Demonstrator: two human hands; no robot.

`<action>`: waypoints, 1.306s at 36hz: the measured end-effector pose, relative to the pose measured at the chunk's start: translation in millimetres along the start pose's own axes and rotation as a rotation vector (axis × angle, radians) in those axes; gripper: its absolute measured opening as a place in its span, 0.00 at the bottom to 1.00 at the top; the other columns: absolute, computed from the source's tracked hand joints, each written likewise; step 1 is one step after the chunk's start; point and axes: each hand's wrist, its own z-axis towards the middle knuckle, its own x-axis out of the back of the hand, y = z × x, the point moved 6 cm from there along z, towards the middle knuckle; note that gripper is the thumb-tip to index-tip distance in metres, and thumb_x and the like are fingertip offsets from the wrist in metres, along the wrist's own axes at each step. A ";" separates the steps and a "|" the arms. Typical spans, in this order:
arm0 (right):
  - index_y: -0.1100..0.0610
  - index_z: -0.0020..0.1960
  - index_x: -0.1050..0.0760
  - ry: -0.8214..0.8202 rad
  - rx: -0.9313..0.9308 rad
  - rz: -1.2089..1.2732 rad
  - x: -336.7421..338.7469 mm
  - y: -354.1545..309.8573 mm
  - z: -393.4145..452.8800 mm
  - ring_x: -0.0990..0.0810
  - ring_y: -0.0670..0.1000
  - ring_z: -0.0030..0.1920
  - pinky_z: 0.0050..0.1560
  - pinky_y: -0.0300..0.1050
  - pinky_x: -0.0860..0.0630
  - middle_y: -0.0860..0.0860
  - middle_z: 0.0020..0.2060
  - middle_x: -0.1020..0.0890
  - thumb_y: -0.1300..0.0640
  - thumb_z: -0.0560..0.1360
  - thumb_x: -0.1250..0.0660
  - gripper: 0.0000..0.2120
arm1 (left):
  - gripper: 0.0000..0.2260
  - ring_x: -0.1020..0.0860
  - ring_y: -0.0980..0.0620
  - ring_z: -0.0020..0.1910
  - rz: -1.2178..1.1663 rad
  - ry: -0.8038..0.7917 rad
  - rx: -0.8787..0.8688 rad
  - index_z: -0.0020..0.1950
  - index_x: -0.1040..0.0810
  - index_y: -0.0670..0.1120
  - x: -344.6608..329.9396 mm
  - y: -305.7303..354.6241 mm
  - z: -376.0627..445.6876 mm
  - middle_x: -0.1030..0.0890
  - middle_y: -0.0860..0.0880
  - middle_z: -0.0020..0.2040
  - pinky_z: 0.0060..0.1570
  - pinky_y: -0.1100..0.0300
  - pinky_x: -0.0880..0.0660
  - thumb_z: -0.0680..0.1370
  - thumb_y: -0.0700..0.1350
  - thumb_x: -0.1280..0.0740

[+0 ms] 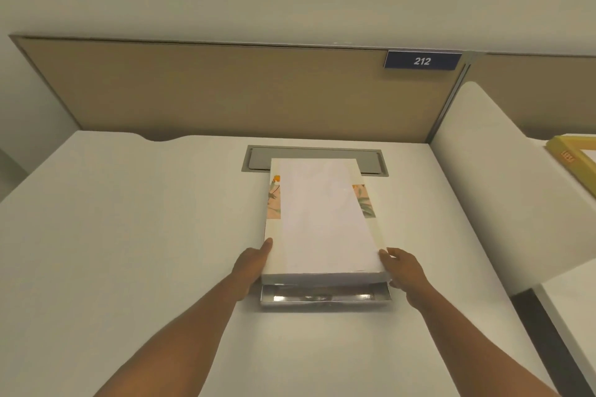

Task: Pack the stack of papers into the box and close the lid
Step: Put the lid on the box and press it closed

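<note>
Holding paper stack (322, 219) over silver box (325, 298) | left hand (250, 264), right hand (403, 271) gripping sides

A plain white stack of papers (322, 219) over a cream box (371, 203) printed with orange flowers and green leaves, its silver tray (325, 298) gleaming; white worktop (129, 235), tan partition (225, 90), navy "212" sign (422, 60)

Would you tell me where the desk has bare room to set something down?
The desk is bare left of the box, out to its left edge, and in front between the forearms. A narrower bare strip lies right of the box. The middle is crowded: paper stack, left hand, right hand.
</note>
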 end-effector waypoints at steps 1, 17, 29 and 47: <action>0.57 0.71 0.29 -0.007 -0.002 -0.020 1.5 0.1 -0.3 0.22 0.56 0.58 0.53 0.52 0.19 0.52 0.65 0.24 0.47 0.79 0.37 0.23 | 0.26 0.22 0.48 0.51 -0.009 -0.024 -0.005 0.55 0.23 0.44 0.9 -3.2 -1.3 0.19 0.46 0.56 0.53 0.53 0.28 0.78 0.66 0.42; 0.55 0.70 0.29 -0.048 -0.075 -0.256 6.9 13.2 -21.2 0.18 0.58 0.52 0.37 0.45 0.18 0.55 0.59 0.21 0.47 0.78 0.37 0.23 | 0.36 0.18 0.46 0.50 0.116 -0.118 -0.058 0.51 0.23 0.47 16.0 -39.9 -14.2 0.18 0.46 0.51 0.57 0.49 0.22 0.62 0.77 0.37; 0.63 0.60 0.29 -0.134 -0.001 -0.506 -6.3 8.0 -28.4 0.20 0.62 0.56 0.58 0.58 0.21 0.61 0.57 0.22 0.51 0.82 0.46 0.17 | 0.44 0.13 0.41 0.40 0.178 -0.263 0.121 0.64 0.28 0.43 8.6 -46.6 -34.5 0.14 0.37 0.46 0.41 0.51 0.15 0.64 0.78 0.39; 0.59 0.71 0.30 -0.111 -0.038 -0.130 0.7 24.1 -47.2 0.20 0.60 0.58 0.65 0.57 0.25 0.57 0.64 0.23 0.50 0.81 0.40 0.21 | 0.48 0.13 0.43 0.46 0.010 -0.404 0.194 0.63 0.26 0.39 17.5 -52.8 -35.1 0.15 0.38 0.53 0.47 0.51 0.16 0.54 0.67 0.19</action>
